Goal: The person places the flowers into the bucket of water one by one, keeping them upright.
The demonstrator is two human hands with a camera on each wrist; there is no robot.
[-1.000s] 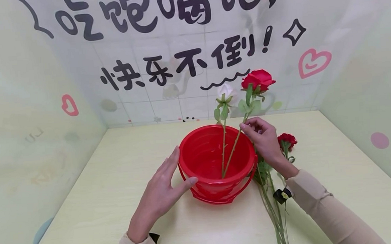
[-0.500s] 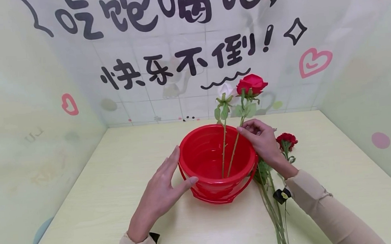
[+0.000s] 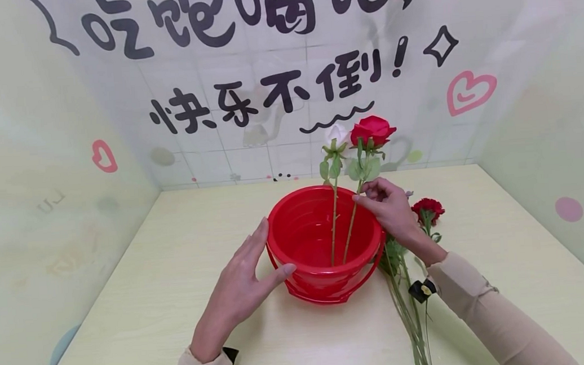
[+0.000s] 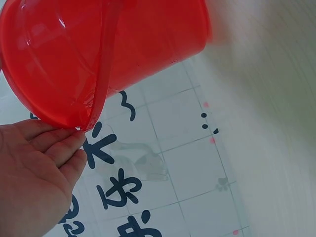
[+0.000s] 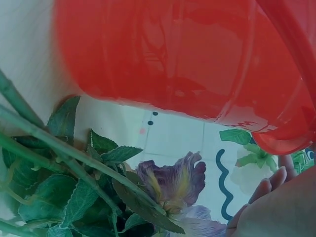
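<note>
Now, right fingers (image 3: 367, 203) pinching red rose (image 3: 372, 131), stem (image 3: 350, 232) in bucket (image 3: 314, 287), left fingers (image 3: 258, 242) spread wide against it

On pale wood-grain table (image 3: 140, 272): round red plastic bucket (image 3: 309, 287); inside, white rose (image 3: 336, 145) left of red rose (image 3: 371, 131); right of bucket, green-stemmed flower bunch (image 3: 394, 257).

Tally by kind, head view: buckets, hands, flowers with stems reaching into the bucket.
Buckets: 1 (red bucket)
Hands: 2 (left hand, right hand)
Flowers reaching in: 2 (white flower, red rose)
Total: 5
</note>
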